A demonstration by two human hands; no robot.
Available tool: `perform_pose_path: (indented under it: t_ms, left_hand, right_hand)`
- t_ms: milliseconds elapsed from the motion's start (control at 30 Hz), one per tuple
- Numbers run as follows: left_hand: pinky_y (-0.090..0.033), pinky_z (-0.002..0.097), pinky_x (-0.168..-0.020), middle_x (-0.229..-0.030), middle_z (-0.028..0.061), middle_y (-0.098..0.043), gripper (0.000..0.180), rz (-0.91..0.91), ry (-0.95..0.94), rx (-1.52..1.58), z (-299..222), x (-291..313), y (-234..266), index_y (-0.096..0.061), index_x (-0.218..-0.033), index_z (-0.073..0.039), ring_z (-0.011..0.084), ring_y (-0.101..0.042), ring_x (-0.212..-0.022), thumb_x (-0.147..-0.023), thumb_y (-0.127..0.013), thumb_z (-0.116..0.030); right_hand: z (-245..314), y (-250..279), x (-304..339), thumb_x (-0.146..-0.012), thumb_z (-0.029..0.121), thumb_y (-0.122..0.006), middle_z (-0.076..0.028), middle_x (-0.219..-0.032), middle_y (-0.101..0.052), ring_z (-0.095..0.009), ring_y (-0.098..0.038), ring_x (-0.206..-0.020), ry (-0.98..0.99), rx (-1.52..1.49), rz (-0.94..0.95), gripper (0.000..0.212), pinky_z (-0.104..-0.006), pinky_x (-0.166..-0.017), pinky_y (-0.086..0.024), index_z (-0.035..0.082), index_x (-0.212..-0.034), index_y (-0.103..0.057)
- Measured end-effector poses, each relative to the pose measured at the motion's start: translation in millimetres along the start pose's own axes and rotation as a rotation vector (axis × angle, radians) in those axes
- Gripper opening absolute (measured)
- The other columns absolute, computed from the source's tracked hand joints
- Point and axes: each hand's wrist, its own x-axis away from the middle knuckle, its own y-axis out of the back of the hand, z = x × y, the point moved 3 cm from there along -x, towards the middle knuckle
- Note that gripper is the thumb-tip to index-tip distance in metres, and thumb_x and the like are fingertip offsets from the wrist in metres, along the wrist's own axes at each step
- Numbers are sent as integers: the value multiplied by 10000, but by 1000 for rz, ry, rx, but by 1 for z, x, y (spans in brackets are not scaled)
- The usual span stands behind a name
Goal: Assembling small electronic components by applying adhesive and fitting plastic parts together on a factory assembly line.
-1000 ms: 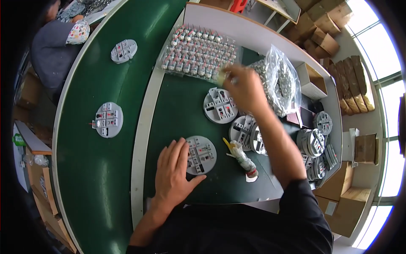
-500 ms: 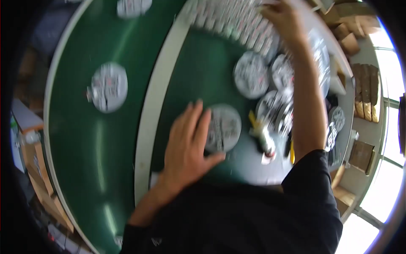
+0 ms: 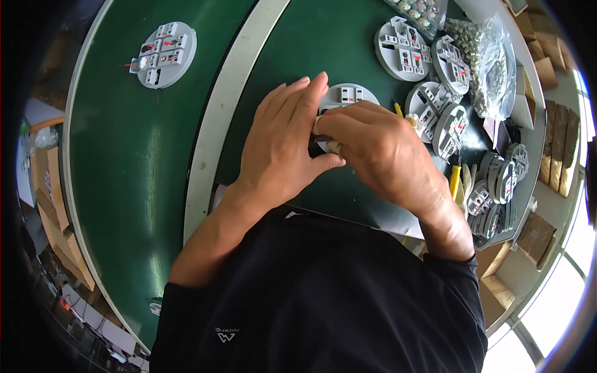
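A round grey plastic disc with raised white blocks (image 3: 351, 92) lies on the green table, mostly covered by my hands. Flat along its left side is my left hand (image 3: 273, 149), fingers stretched and thumb out toward the disc's near edge. My right hand (image 3: 388, 143) is over the disc with fingers curled and pinched together. A small dark and pale bit shows by the fingertips, but what they hold is hidden. Just right of this hand, a yellow-tipped tool (image 3: 398, 109) lies partly covered.
More grey discs (image 3: 403, 51) lie at the far right, others (image 3: 497, 177) stacked near the right edge. Beside them are a clear bag of small metallic parts (image 3: 494, 68) and a yellow handle (image 3: 455, 181). Left of a pale rail (image 3: 214, 118), another disc (image 3: 165, 55) rests on a green surface.
My right hand has come back from the small parts at the far right to the disc, its fingers now pinched there. My left hand stays beside the disc. The whole view has shifted.
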Motion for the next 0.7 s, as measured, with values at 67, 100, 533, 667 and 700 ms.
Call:
perform_pose_path:
  t_ms: [67,100,533,667,700]
  left_hand:
    - [-429,530,-1256,-1474,185,-667,1194,1,1,11,-2,-2,1,-445,-1651,-19,372,-586,-1444,-649,-1054,-244]
    - [-431,531,-1255,-1468,181,-671,1197,4,1,18,-3,-2,1,-449,-1650,-27,369,-595,-1432,-642,-1058,-242]
    - [-458,527,-1223,-1445,130,-720,1248,-6,-28,67,2,1,3,-464,-1672,-93,371,-661,-1347,-583,-1071,-157]
    - [-451,530,-1236,-1456,182,-674,1205,-14,-95,46,4,-1,2,-478,-1628,-27,385,-638,-1363,-601,-1076,-227]
    - [-450,530,-1237,-1459,183,-673,1198,-5,-89,34,5,1,2,-483,-1627,-30,386,-636,-1366,-605,-1075,-234]
  right_hand:
    - [0,-4,4,-798,-118,-758,-126,-1097,-782,-341,-762,-1019,3,18,-37,400,-420,-842,-629,36,-1167,-764]
    - [-1,-7,8,-799,-120,-756,-125,-1095,-784,-338,-763,-1013,-7,35,-78,395,-418,-840,-627,37,-1161,-768]
    - [-26,-19,20,-841,-62,-814,-115,-1122,-803,-352,-770,-1008,10,-207,-134,346,-423,-864,-635,47,-1168,-789]
    - [-17,-26,22,-869,-25,-836,-139,-1164,-803,-357,-766,-1053,155,32,-179,341,-422,-911,-634,52,-1199,-798]
    - [-12,-23,23,-869,-25,-836,-139,-1164,-803,-357,-766,-1053,149,36,-184,341,-422,-911,-634,52,-1199,-798]
